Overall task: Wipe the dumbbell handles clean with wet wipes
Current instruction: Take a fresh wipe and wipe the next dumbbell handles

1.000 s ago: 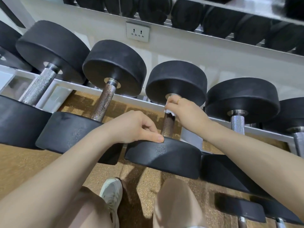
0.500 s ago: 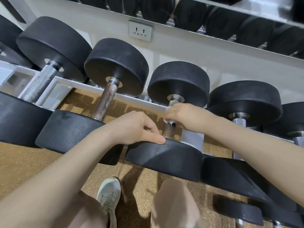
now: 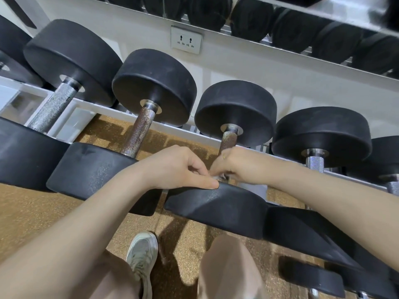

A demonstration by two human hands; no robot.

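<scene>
Mid-frame, the right hand point(image 3: 239, 165) grips a wipe point(image 3: 217, 176) low on the handle point(image 3: 228, 140); the left hand point(image 3: 179, 169), fingers curled, thumb steadying the weight point(image 3: 216, 207). Best wrap fully, twisting upward.

Dumbbells point(image 3: 235, 117) on white rack point(image 3: 177, 128)

I see a row of dumbbells lying side by side on the rack point(image 3: 172, 128), the third dumbbell point(image 3: 235, 111) from the left at centre. My left hand point(image 3: 172, 167) rests on its near head, just left of my right hand point(image 3: 239, 164) at its handle point(image 3: 228, 140). A wall socket point(image 3: 186, 39) sits behind the row, below an upper shelf point(image 3: 336, 9) of weights.
</scene>
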